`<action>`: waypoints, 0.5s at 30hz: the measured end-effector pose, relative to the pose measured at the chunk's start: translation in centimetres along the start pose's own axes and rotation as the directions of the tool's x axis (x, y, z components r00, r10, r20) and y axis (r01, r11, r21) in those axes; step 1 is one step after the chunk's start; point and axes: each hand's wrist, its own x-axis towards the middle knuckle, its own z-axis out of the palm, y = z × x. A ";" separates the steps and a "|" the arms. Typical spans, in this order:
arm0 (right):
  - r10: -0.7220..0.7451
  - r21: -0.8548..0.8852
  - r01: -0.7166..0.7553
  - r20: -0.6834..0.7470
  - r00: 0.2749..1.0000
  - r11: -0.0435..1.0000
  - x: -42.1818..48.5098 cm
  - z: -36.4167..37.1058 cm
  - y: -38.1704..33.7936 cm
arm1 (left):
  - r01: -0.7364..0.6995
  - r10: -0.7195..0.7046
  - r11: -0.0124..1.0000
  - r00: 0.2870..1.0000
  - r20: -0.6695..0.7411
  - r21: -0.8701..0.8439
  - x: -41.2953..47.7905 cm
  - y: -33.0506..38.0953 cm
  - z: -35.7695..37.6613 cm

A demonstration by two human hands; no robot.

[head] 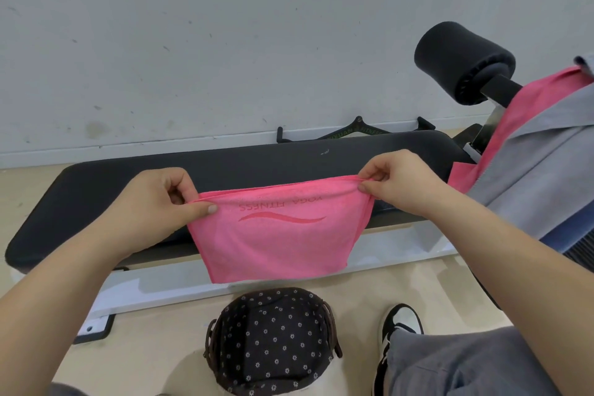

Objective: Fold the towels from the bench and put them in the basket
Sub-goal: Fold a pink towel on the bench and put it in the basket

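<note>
A pink towel (pixel 279 241) printed "YOGA FITNESS" hangs folded in front of the black bench (pixel 263 154). My left hand (pixel 160 202) pinches its top left corner and my right hand (pixel 398 183) pinches its top right corner, so the top edge is stretched between them. The towel's lower edge hangs just above the basket (pixel 273 341), which has a dark lining with small flowers and stands on the floor below. More towels lie over the bench's right end: a grey one (pixel 533 164) on top of a pink one (pixel 527 106).
A black foam roller pad (pixel 463 61) sticks up at the bench's right end. The bench's white frame (pixel 180 286) runs along the floor near the basket. My shoe (pixel 398 328) and grey trouser leg are right of the basket. A white wall stands behind.
</note>
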 end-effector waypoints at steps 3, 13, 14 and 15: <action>0.054 0.085 -0.058 0.041 0.998 0.995 -0.3 -0.2 -0.5 | -0.008 0.008 1.000 1.000 -0.028 0.016 0.1 -0.1 -0.1; 0.156 0.139 -0.194 0.248 0.956 0.971 -1.3 -2.0 -1.0 | -0.017 0.016 1.000 0.976 0.216 0.001 0.1 -0.2 -1.1; 0.150 0.129 -0.183 0.229 0.962 0.975 -1.2 -2.2 -1.1 | -0.005 0.017 0.999 0.966 0.258 -0.045 0.1 -0.3 -1.2; 0.142 0.140 -0.171 0.195 0.970 0.975 -1.2 -2.3 -1.1 | -0.002 0.017 0.998 0.962 0.273 -0.056 0.1 -0.4 -1.2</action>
